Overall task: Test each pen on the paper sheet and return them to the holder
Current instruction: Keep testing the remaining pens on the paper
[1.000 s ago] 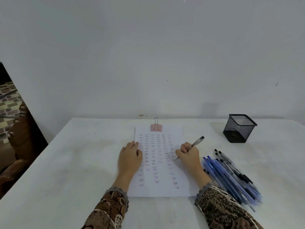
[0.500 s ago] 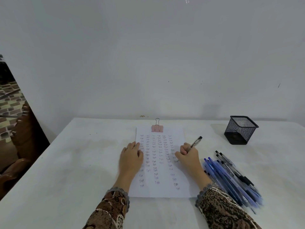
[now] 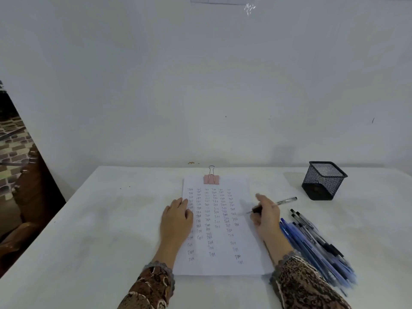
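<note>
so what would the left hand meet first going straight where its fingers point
The left hand rests on the paper sheet; ahead the way looks free, passing left of the binder clip, though narrowly.

The holder point(image 3: 323, 180) is black wire mesh, the sheet point(image 3: 219, 228) is thin white paper, the clip point(image 3: 211, 179) is pink with shiny metal loops, the pens point(image 3: 312, 246) look like smooth plastic, and the desk point(image 3: 100, 219) is matt white.
</note>
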Demonstrator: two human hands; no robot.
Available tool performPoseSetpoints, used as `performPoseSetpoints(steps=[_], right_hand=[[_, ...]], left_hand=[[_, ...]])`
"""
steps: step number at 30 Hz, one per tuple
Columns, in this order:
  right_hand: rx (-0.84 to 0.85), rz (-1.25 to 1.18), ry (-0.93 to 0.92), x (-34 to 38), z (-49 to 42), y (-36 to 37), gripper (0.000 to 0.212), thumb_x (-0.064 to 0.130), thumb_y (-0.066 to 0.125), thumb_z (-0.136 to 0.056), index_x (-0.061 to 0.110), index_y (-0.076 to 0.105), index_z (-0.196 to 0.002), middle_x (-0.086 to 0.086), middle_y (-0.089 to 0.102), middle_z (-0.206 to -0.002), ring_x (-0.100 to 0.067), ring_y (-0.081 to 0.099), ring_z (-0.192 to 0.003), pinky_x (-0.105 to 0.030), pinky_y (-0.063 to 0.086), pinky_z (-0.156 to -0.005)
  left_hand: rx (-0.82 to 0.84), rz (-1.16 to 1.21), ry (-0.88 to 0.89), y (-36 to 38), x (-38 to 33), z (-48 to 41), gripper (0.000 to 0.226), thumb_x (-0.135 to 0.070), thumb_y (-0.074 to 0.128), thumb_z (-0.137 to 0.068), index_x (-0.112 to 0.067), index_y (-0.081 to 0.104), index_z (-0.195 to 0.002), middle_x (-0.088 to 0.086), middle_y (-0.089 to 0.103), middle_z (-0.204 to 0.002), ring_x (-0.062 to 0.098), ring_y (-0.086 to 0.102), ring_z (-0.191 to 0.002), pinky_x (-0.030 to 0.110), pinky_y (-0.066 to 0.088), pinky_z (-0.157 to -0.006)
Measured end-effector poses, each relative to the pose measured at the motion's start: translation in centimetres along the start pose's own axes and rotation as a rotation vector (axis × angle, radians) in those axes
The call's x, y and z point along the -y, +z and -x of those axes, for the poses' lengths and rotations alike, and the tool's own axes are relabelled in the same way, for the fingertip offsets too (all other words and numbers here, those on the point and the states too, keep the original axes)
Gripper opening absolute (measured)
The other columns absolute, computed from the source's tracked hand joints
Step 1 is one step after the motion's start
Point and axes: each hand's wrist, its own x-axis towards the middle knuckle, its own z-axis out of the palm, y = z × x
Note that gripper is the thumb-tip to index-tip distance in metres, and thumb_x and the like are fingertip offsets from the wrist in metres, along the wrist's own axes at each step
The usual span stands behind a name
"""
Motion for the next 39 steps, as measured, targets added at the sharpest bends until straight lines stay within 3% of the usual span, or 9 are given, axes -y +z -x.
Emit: performPoseSetpoints(steps=[4, 7, 10, 13, 17, 29, 32, 36, 39], right_hand=[[0.128, -0.127, 0.047, 2.1, 0.1, 0.8, 0.041, 0.051, 0.034, -0.097, 0.016, 0.037, -0.075, 0.004, 0.03, -0.04, -0.008, 0.021, -0.029, -0.015, 0.017, -0.035], [0.195, -0.114, -0.052, 3.2, 0.9, 1.6, 0.032, 0.039, 0.024, -0.101, 0.017, 0.041, -0.085, 0.004, 0.033, -0.04, -0.01, 0.025, -0.031, -0.019, 0.021, -0.037], [0.228, -0.297, -0.002, 2.5, 1.6, 2.5, 0.022, 0.025, 0.036, -0.098, 0.013, 0.053, -0.089, 0.004, 0.047, -0.048, -0.012, 0.04, -0.04, -0.026, 0.036, -0.048], [0.248, -0.53, 0.169, 0.5, 2.0, 2.7, 0.018, 0.029, 0.052, -0.086, 0.015, 0.058, -0.095, 0.006, 0.047, -0.054, -0.01, 0.034, -0.039, -0.021, 0.032, -0.042], [0.143, -0.708, 0.263, -2.0, 2.2, 2.4, 0.035, 0.039, 0.031, -0.099, 0.019, 0.058, -0.088, 0.006, 0.036, -0.05, -0.011, 0.029, -0.037, -0.02, 0.028, -0.037], [0.101, -0.698, 0.273, -2.4, 2.3, 2.1, 0.034, 0.038, 0.032, -0.099, 0.017, 0.051, -0.08, 0.006, 0.031, -0.045, -0.008, 0.026, -0.032, -0.018, 0.024, -0.033], [0.093, -0.326, 0.293, -0.6, 2.3, 1.4, 0.028, 0.031, 0.04, -0.098, 0.012, 0.057, -0.089, 0.003, 0.04, -0.054, -0.008, 0.025, -0.032, -0.017, 0.021, -0.032], [0.042, 0.819, 0.008, 1.5, 1.6, -0.1, 0.007, 0.015, 0.052, -0.09, 0.01, 0.051, -0.095, -0.005, 0.049, -0.076, -0.015, 0.037, -0.049, -0.021, 0.031, -0.04], [0.119, 1.264, -0.016, 1.0, 1.2, 0.3, 0.008, 0.015, 0.048, -0.088, 0.007, 0.045, -0.086, -0.011, 0.048, -0.098, -0.014, 0.041, -0.058, -0.021, 0.033, -0.047]], left_hand=[[-0.014, 0.044, -0.003, 0.3, 0.2, -0.1, 0.041, -0.021, 0.036, -0.097, -0.012, 0.043, -0.137, 0.001, 0.041, -0.144, 0.015, 0.036, -0.132, 0.028, 0.021, -0.112], [-0.015, 0.056, 0.001, 0.5, 0.5, -0.1, 0.041, -0.022, 0.038, -0.097, -0.012, 0.046, -0.136, 0.001, 0.042, -0.143, 0.014, 0.037, -0.132, 0.027, 0.02, -0.113], [-0.015, 0.006, 0.017, 0.8, 0.8, -0.2, 0.04, -0.022, 0.04, -0.095, -0.014, 0.047, -0.134, 0.001, 0.043, -0.142, 0.015, 0.039, -0.129, 0.027, 0.024, -0.112], [-0.015, 0.0, 0.02, 0.8, 0.8, -0.3, 0.041, -0.022, 0.04, -0.095, -0.015, 0.047, -0.135, 0.0, 0.041, -0.143, 0.014, 0.038, -0.13, 0.025, 0.023, -0.112], [-0.029, 0.003, 0.02, 0.8, 0.8, -0.3, 0.041, -0.023, 0.04, -0.095, -0.017, 0.047, -0.135, -0.002, 0.041, -0.143, 0.012, 0.038, -0.13, 0.024, 0.022, -0.111], [-0.028, 0.008, 0.016, 0.8, 0.8, -0.3, 0.041, -0.023, 0.039, -0.095, -0.017, 0.046, -0.135, -0.003, 0.041, -0.143, 0.012, 0.037, -0.13, 0.024, 0.023, -0.112], [-0.018, 0.011, 0.015, 0.7, 0.8, -0.3, 0.041, -0.023, 0.038, -0.096, -0.018, 0.044, -0.136, -0.004, 0.038, -0.144, 0.011, 0.034, -0.132, 0.024, 0.021, -0.113], [-0.005, 0.0, 0.018, 0.7, 0.8, -0.3, 0.042, -0.024, 0.037, -0.097, -0.018, 0.042, -0.138, -0.004, 0.037, -0.145, 0.011, 0.033, -0.133, 0.025, 0.021, -0.113], [-0.007, -0.008, 0.015, 0.7, 0.9, -0.3, 0.042, -0.023, 0.038, -0.096, -0.018, 0.044, -0.137, -0.003, 0.04, -0.143, 0.013, 0.037, -0.13, 0.026, 0.026, -0.112]])
